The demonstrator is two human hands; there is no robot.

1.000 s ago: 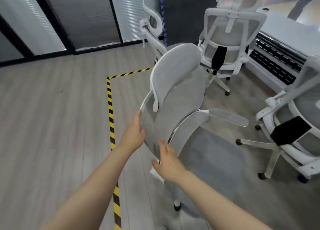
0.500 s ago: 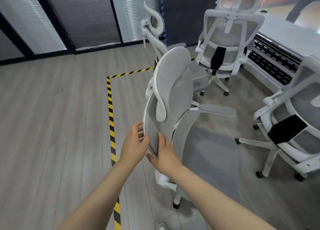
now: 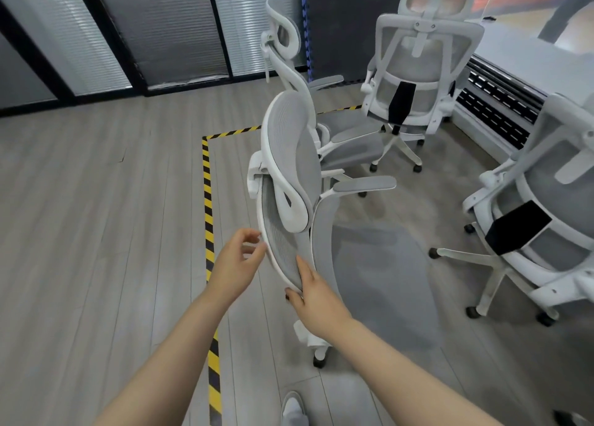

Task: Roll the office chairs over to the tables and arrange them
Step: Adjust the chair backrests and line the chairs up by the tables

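While right hand (image 3: 316, 294) fingers grasp near chair (image 3: 289, 181) | left hand (image 3: 236, 261) released | three chairs (image 3: 418, 82) crowd ahead

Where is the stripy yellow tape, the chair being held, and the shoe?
stripy yellow tape (image 3: 208, 200), head view, its long strip.
held chair (image 3: 283, 242), head view, mesh backrest.
shoe (image 3: 293, 408), head view, its toe.

head cam | faces fwd+down | close over hands (image 3: 238, 265), chair (image 3: 289, 181)

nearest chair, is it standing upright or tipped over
Upright. The nearest chair has its backrest rising vertically, its armrest level, and a caster on the floor.
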